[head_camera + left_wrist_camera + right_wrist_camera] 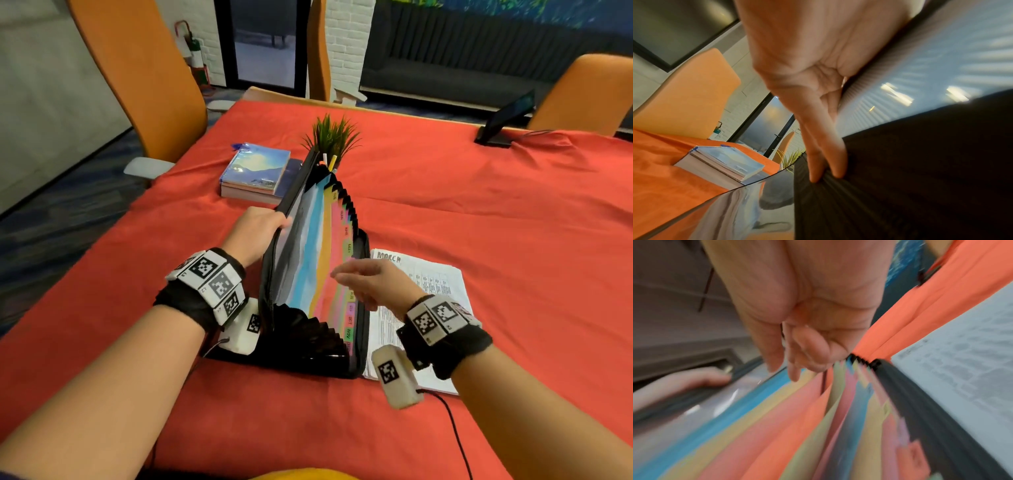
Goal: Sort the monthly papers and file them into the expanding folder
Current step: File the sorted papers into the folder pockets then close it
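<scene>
Looks like the filing is barely underway. The expanding folder stands fanned open on the red-covered bench, right in front of the person, with the coloured dividers and their month tabs showing. The stack of papers lies flat just beside the folder on its right side, the top sheet headed MARCH, so at least that pile is left to file (whether anything already sits in the pockets can't be told from here).

The left hand grips the folder's raised black front cover, thumb and fingers curled over its edge, holding it open. The right hand hovers at the tabs with fingers loosely curled, holding nothing, probably hunting for the right month.

The folder's long axis runs away from the person toward the small potted plant, its mouth opens upward, and the tabs line the right edge.
</scene>
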Demonstrator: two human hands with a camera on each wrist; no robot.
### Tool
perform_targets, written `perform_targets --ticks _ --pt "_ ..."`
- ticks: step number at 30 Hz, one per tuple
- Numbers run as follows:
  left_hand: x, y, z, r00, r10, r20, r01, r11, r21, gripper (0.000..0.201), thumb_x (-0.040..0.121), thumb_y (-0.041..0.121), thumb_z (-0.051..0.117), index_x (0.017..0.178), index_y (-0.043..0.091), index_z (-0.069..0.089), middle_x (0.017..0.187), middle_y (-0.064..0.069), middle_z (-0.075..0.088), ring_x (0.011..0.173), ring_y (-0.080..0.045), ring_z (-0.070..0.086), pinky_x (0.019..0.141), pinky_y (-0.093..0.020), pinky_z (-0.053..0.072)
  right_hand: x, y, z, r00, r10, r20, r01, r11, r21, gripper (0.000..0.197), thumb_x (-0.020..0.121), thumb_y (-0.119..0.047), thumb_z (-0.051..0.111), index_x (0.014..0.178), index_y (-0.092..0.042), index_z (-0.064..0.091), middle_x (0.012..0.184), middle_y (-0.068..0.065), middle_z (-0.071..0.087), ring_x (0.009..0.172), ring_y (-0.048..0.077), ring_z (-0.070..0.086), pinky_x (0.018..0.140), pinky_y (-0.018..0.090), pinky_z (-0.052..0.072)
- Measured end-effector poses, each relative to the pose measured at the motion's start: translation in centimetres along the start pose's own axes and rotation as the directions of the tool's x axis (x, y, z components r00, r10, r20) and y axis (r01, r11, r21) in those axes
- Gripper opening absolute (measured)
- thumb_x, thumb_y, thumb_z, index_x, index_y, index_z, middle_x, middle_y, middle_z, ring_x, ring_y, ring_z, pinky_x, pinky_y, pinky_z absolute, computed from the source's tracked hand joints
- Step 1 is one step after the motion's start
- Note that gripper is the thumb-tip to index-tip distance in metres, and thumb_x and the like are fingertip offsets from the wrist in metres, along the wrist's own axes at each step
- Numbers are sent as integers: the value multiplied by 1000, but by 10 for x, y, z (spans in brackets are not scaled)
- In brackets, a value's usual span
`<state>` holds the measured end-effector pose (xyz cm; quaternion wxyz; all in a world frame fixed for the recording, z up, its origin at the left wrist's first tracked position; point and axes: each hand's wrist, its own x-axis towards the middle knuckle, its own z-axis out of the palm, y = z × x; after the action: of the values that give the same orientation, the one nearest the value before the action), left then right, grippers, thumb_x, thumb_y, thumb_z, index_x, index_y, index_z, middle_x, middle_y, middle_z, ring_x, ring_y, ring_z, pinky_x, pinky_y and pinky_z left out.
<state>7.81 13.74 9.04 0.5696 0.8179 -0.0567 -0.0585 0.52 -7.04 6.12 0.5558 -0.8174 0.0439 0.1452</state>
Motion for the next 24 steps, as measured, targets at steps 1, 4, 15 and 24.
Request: perform_targets --ticks 1,4,15,24 --pt "0 0 0 1000 -15 -2 15 1000 -23 24 62 30 52 77 12 54 78 -7 48 75 -15 42 67 -28 33 0 6 -14 996 20 -90 -17 999 27 10 85 -18 64 92 -13 69 61 -2 52 51 9 45 44 21 39" --pt "-5 6 -1 1000 -29 3 29 999 -45 29 61 30 54 84 12 54 75 -7 47 67 -17 41 64 -31 32 2 46 -66 899 165 -406 -199 979 -43 12 85 -10 63 95 -5 66 86 9 64 66 13 53 57 26 49" --pt "-2 5 14 997 -82 0 82 997 -15 18 86 0 48 81 5 65 33 12 48 31 -2 40 39 -16 32 -28 173 -108 581 558 -592 -796 540 -272 72 55 -49 83 103 -1 60 102 15 64 93 31 61 76 35 54" --pt "-6 6 15 996 -79 -37 78 997 -21 28 89 -3 43 109 -8 62 35 16 51 35 5 49 37 -5 32 -42 180 -117 624 259 -738 -673 657 -339 9 81 -6 49 87 -3 55 103 21 58 85 36 56 70 36 44"
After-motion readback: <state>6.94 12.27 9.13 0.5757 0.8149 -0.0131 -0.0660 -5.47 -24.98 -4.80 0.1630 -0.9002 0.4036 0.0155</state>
